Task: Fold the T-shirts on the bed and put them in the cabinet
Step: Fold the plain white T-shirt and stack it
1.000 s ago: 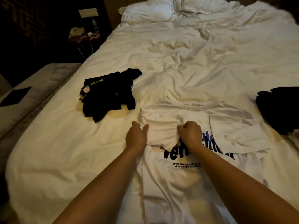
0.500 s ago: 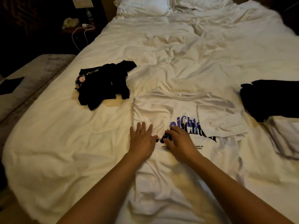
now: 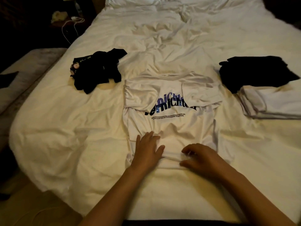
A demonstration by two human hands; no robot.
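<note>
Hands down at the hem end of the white T-shirt, which lies spread on the near middle of the bed, collar away from the person, both sleeves folded in across the chest so they half cover the black and blue lettering. The left hand lies flat on the lower left part of the shirt, fingers straight and spread, pressing the cloth down. The right hand sits just beside it on the lower right, fingers curled over a bunched ridge of the fabric; whether it truly pinches the cloth I cannot tell, the fingertips are blurred. The two hands are close but not touching. Wrinkles fan out across the shirt between them.

Off to the left, a crumpled black T-shirt sits in a heap on the sheet, well apart from the white one. Over on the right edge, a folded black garment rests partly on top of a stack of folded white garments.

Far end of the bed, a white pillow just peeks in. Beyond the left side, a white cable trails over a dark bedside surface, and a pale bench runs alongside the bed.
</note>
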